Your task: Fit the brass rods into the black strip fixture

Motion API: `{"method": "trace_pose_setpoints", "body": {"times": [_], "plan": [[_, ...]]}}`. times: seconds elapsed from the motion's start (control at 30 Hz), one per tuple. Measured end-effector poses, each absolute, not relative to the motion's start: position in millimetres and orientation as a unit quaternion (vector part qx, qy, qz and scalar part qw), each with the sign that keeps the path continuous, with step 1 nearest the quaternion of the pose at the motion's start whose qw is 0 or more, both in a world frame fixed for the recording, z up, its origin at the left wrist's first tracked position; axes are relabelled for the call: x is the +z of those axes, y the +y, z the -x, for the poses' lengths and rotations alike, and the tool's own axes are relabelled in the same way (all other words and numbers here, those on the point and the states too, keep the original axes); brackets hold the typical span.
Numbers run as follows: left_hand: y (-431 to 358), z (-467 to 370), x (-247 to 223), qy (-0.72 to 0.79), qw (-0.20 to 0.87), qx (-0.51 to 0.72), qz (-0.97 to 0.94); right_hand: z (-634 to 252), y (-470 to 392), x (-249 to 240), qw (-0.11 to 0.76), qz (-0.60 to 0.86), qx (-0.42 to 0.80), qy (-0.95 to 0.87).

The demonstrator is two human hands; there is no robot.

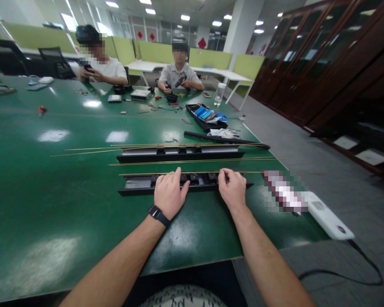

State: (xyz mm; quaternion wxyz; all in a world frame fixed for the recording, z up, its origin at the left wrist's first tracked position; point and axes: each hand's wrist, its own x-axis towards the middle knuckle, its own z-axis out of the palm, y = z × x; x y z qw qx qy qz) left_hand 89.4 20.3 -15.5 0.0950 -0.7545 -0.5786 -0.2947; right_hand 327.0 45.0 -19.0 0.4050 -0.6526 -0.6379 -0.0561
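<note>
A black and grey channel (137,184) with several black blocks inside lies across the green table in front of me. My left hand (170,192) rests on its middle, thumb and index finger spread apart. At the channel's right part, my right hand (232,186) pinches a thin brass-coloured rod (254,172), which runs along the channel's far edge. Just beyond lie more thin rods (141,163). Farther back is a second channel (176,157), also with black blocks in it and rods along its far side.
On the green table (83,221) stand a black tray (208,123) of blue items, white gloves (224,133), a black bar (192,135) and a glass (219,94). A white device (329,217) with a cable lies right. Two people sit opposite.
</note>
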Motion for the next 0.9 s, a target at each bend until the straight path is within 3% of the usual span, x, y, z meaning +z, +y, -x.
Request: {"method": "trace_pose_setpoints", "body": {"times": [0.27,0.9], "plan": [[21,-89,-18,-0.576,0.103,-0.293,0.756,-338,50,-21,0.405,0.702,-0.073,-0.581],[20,-89,-15,-0.579,0.088,-0.291,0.756,-333,47,-19,0.406,0.666,-0.063,-0.623]]}}
